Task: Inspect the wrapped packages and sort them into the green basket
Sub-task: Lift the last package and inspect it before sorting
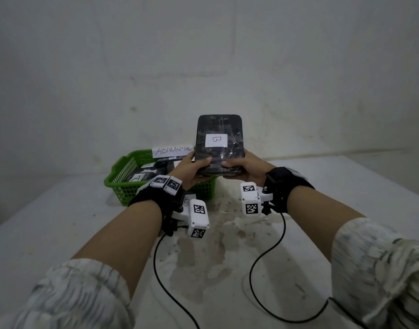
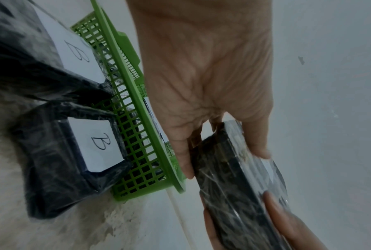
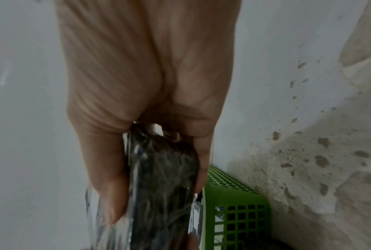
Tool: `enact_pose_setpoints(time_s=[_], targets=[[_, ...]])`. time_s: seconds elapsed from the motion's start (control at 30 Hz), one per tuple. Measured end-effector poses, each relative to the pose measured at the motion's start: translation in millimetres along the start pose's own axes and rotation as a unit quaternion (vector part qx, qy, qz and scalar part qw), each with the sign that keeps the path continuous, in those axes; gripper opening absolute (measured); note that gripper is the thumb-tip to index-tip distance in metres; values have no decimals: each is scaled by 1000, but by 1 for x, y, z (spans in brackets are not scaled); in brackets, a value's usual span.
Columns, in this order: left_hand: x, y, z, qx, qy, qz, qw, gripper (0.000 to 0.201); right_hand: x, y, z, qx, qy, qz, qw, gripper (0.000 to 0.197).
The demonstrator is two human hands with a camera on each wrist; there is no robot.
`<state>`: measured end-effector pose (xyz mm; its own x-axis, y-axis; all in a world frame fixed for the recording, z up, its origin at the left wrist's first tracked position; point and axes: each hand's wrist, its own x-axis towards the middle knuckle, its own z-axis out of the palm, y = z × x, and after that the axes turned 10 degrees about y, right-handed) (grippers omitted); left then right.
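Item in hand: one wrapped package (image 1: 219, 144), black under clear film, raised upright above the worktop (image 1: 322, 233) at my 12 o'clock, label side facing me.

Grip, left hand (image 1: 192, 168): thumb across the front of the lower edge, fingers curled behind, pinching the package's lower left corner. Grip, right hand (image 1: 245, 168): the same at the lower right corner, thumb in front, fingers behind. Both wrist views confirm the thin edge clamped between thumb and fingers.

Handling note, as I judge it: the step is inspection. The film looks slick, so I should keep both thumbs low on the edge, clear of the paper, and tilt the package slowly to check each face and the seams before lowering it flat into the basket, not dropping it.

Destination: green basket (image 1: 123, 181), at my 11 o'clock, just behind and below the left hand. It already holds dark packages.

Writing, legible:
- Held package: white slip (image 1: 216, 140), one hand-drawn letter "B".
- Basket card (image 1: 173, 150) at its far rim: "ABNORMAL", the last letter partly hidden.
- Package inside the basket (image 1: 138, 178): "A".
- Two more packages (image 2: 58, 162) on the worktop against the basket's near wall, left wrist view: each "B".

No brand names visible.
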<state>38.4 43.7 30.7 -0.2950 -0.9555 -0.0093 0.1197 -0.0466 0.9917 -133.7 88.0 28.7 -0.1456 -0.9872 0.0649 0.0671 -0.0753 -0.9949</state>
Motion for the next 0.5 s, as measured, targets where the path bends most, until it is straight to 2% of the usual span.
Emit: enact_pose_setpoints(time_s=[0.17, 0.27, 0.4, 0.5], targets=[[1, 0, -4, -12, 8, 1, 1000, 45, 2, 0, 0, 64, -16, 24, 998, 48], [-1, 2, -6, -1, 12, -8, 1000, 42, 1, -1, -4, 89, -35, 38, 995, 51], [-3, 2, -8, 1, 25, -29, 999, 43, -1, -5, -4, 71, -39, 35, 996, 53], [-2, 5, -7, 16, 56, -9, 998, 47, -2, -4, -4, 54, -21, 29, 998, 48]])
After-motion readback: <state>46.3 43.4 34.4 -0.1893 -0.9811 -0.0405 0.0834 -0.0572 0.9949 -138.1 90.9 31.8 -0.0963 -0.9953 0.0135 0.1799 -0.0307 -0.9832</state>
